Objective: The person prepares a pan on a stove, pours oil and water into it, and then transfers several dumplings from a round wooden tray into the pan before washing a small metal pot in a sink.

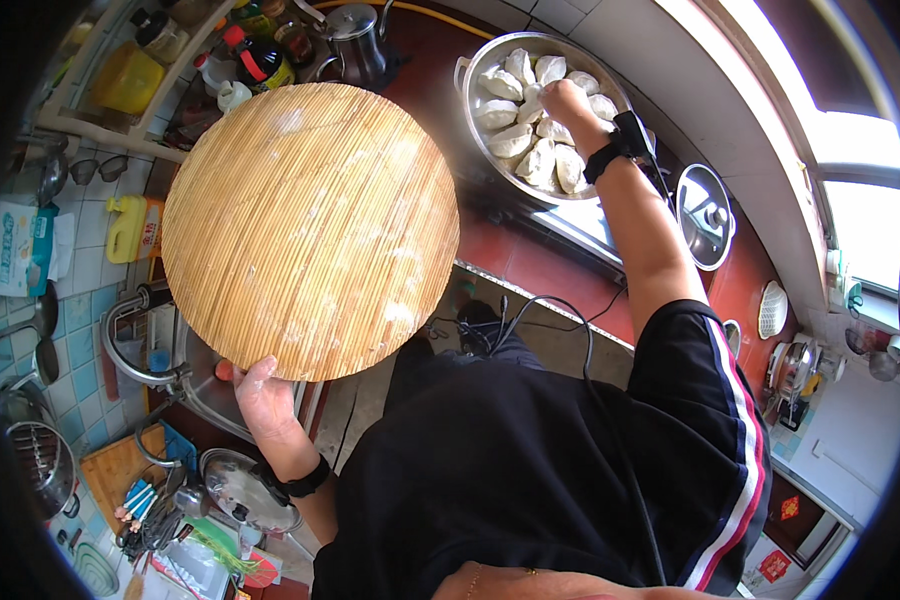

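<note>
My left hand [267,401] grips the near edge of a round board made of thin stalks [311,232]. White flour is smeared over the board, and nothing lies on top of it. At the upper right, my right hand [568,103] reaches into a wide round metal pan [474,139]. Its fingertips meet a dumpling [531,103] near the pan's middle, but the hand itself hides whether they pinch it. Around that one sit several more pale, floury dumplings [510,141], set in rings on the pan's bottom.
A glass lid [703,214] stands right of the pan. Sauce bottles [259,64] and a metal kettle [356,45] are behind the board. On the left are a sink faucet [112,337] and a yellow jug [127,229]. A black cable [586,337] hangs before my body.
</note>
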Demonstrator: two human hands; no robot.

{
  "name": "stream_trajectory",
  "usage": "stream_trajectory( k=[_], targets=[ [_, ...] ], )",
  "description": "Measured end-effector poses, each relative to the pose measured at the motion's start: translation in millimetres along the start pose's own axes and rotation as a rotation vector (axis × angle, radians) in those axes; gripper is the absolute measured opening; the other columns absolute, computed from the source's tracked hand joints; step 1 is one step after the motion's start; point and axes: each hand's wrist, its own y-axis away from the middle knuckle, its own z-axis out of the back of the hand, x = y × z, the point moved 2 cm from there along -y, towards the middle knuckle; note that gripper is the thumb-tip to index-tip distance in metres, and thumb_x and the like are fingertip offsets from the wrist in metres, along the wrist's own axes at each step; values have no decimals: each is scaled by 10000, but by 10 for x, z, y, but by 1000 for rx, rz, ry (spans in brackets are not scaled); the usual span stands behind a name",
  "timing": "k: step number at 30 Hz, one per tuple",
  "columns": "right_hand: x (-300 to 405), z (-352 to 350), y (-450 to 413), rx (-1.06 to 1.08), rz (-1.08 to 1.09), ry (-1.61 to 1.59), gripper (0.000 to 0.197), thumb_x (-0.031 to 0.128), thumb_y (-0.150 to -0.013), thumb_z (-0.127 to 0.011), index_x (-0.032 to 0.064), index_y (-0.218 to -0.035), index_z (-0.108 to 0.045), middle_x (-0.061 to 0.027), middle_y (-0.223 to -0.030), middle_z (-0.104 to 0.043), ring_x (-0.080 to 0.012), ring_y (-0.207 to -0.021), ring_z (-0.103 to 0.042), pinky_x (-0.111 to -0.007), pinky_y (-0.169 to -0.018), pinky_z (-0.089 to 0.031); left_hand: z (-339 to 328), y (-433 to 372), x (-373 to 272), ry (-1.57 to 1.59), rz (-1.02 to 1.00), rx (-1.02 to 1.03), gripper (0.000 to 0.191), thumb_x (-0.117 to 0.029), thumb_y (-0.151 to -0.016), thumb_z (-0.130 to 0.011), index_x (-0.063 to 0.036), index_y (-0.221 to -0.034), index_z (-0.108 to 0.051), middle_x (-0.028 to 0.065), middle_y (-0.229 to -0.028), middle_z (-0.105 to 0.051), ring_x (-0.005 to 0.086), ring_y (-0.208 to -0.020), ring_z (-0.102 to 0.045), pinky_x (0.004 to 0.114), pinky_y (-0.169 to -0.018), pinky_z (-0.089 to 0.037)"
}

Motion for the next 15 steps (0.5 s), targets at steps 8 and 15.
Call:
stream_trajectory(
  k=[8,15],
  targets=[
    [-168,211,237,-132,-36,-200,250,202,-803,-530,41,-916,-684,-224,-936,-653,-371,-910,-630,-429,-818,-495,-14,-157,4,44,6,117,658,46,-684,-553,27,-1318,-379,167,-1268,-483,319,-1168,-479,472,-982,-417],
    [-307,1552,1655,-500,-4,-796,202,194,-848,-634,1,-899,-665,-71,-676,-665,-114,-600,-634,-257,-578,-514,-130,-312,-103,138,-15,230,665,31,-683,-565,-2,-1324,-390,150,-1261,-499,323,-1160,-487,474,-977,-419]
  ],
)
